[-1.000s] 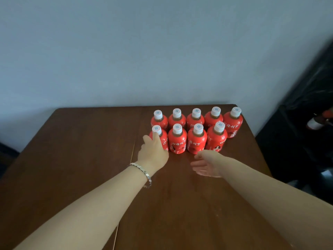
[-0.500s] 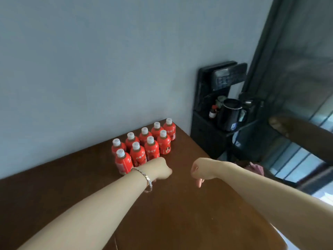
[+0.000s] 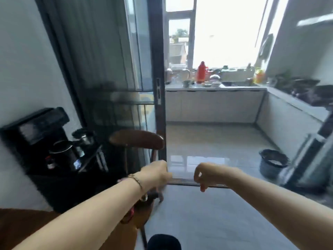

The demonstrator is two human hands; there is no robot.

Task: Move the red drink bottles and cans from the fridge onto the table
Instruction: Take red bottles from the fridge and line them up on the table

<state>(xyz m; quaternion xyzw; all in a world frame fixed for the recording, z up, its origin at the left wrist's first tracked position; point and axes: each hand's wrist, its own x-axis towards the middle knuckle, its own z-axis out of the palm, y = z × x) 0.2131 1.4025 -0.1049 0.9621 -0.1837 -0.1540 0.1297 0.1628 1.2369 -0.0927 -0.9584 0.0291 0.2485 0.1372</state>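
Black drinks machine (image 3: 36,138) at left w/ a dark kettle (image 3: 63,156) on its shelf. Wooden chair (image 3: 137,139) just beside it, by the dark door frame (image 3: 156,51). Beyond, kitchen counter (image 3: 216,88) w/ a red flask (image 3: 201,73) upright. Dark bucket (image 3: 273,165) on the floor at right.

Pale wall (image 3: 23,60) at left; black appliance stand (image 3: 36,127) against it, dark kettle (image 3: 63,154) on its shelf. Wooden chair (image 3: 137,139) just beside the stand, in front of a dark-framed sliding glass door (image 3: 156,69). Past the door: glossy pale tiled floor (image 3: 207,141), white counter (image 3: 216,88) under a bright, washed-out window (image 3: 225,33), red flask (image 3: 201,72) among blurred clutter on the counter. Dark bucket (image 3: 273,163) on the floor at right.
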